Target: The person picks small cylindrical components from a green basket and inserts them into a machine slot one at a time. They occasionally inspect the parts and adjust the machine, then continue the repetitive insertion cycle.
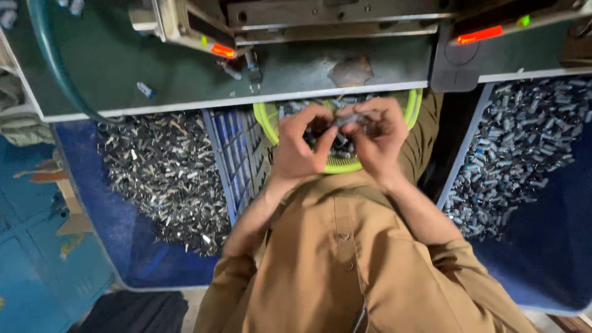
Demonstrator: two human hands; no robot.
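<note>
Both hands meet over a green bowl point(412, 106) of small metal bits. The left hand point(300, 145) and right hand point(377, 137) pinch one little metal part point(350, 119) between the fingertips, just above the bowl. A good way is to hold it snug and keep it over the bowl.

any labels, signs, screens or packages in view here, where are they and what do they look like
No packages, paper labels or signs can be made out.
Lit red indicator strip: machine front, upper right; long glowing orange-red bar.
Green indicator light: just right of that strip; small round glow.
Second red light: machine front, upper centre-left; short glowing orange-red bar.
</note>
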